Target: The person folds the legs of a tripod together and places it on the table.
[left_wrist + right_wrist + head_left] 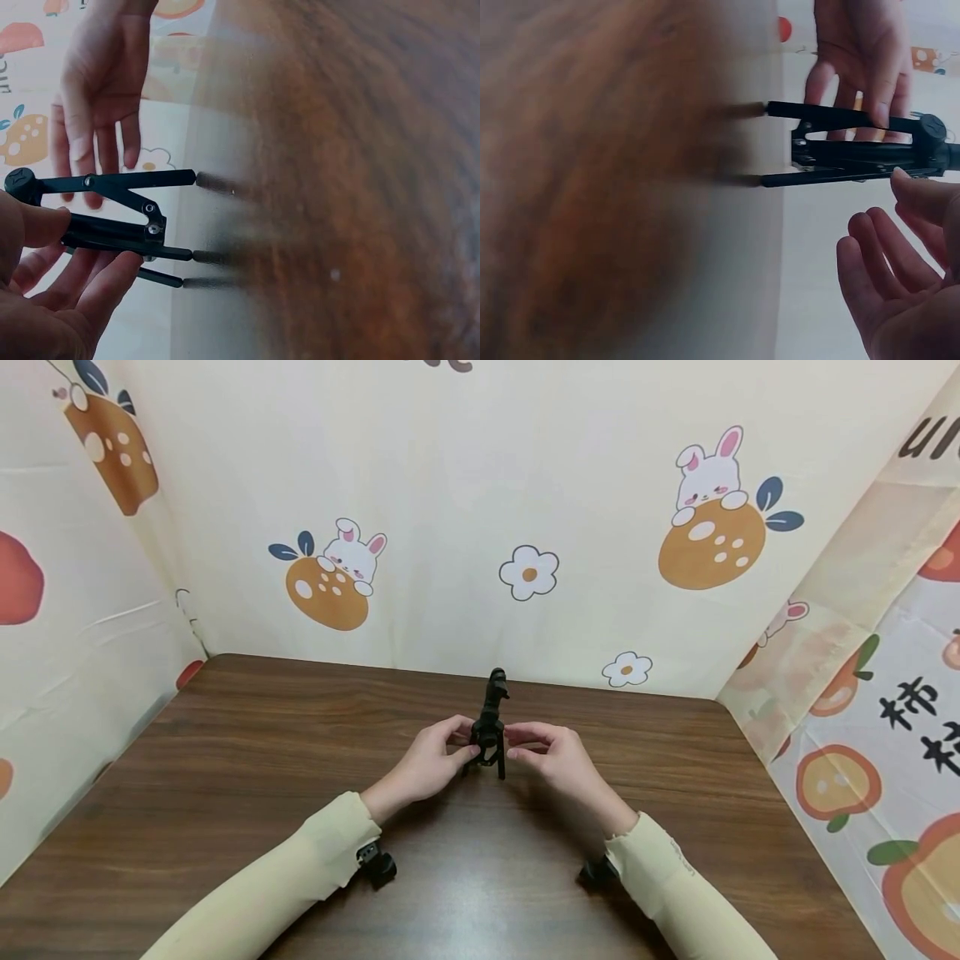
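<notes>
A small black tripod (490, 714) stands upright near the far side of the table, its legs slightly spread and a dark head piece on top. My left hand (429, 763) pinches one leg between thumb and fingers; in the left wrist view the thumb lies by the centre column. On the other side, my right hand (558, 762) has a fingertip touching another leg (825, 178). Its remaining fingers are loosely extended and apart from the tripod in the right wrist view. The feet meet the tabletop in both wrist views.
The brown wooden table (480, 868) reaches back to a cream curtain (450, 485) printed with rabbits, fruit and flowers. Similar printed cloth hangs at both sides. Black wrist cameras (377, 865) sit under both pale yellow sleeves (285, 860).
</notes>
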Demonstrator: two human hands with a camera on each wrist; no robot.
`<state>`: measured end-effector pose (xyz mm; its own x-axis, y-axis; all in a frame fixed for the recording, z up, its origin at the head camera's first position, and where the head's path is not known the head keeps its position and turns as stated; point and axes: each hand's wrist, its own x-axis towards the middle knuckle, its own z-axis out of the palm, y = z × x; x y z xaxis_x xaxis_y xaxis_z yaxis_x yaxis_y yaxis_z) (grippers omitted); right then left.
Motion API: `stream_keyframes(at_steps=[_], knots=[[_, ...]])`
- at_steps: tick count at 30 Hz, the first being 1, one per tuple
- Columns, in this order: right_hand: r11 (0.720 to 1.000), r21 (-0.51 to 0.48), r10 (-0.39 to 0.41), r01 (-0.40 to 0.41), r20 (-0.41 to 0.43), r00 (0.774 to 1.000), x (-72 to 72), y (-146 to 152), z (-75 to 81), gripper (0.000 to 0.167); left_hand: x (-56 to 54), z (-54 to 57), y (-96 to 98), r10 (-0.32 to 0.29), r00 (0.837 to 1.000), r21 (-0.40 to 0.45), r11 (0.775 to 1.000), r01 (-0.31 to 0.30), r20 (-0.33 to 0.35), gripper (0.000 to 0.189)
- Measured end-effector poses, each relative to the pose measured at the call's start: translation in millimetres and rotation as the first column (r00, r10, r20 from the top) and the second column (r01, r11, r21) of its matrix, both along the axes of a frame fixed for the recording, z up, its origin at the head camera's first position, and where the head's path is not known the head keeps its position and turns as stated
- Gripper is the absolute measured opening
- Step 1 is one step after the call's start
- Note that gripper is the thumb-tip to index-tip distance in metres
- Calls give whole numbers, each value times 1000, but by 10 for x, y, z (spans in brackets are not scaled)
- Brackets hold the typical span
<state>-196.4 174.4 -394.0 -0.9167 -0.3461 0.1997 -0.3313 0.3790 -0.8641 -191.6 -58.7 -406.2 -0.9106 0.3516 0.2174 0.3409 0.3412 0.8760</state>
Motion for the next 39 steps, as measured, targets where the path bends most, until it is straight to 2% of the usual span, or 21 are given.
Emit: stream_keyframes(at_steps=[10, 16, 20, 25, 32, 39], knots=[[987, 155, -46, 43, 14, 999, 10, -43, -87, 14, 7, 9, -1, -3, 1000, -7, 1000, 3, 28, 21], [976, 200, -98, 88, 43, 994, 41, -106, -97, 10, 4, 7, -5, -16, 999, -1, 1000, 16, 29, 24], [968, 228, -110, 101, 30, 993, 43, -142, -111, 8, 2, 14, -6, -27, 999, -2, 1000, 27, 27, 26], [968, 229, -111, 98, 47, 993, 37, -160, -115, 8, -3, 13, -3, -37, 999, -6, 999, 37, 24, 27], [975, 209, -92, 75, 72, 993, 24, -158, -102, 7, -22, -1, 11, -24, 1000, -30, 999, 23, -14, 25], [974, 217, -72, 63, 32, 997, -7, -163, -126, 7, -36, 4, 23, -21, 999, -36, 999, 20, -28, 23]])
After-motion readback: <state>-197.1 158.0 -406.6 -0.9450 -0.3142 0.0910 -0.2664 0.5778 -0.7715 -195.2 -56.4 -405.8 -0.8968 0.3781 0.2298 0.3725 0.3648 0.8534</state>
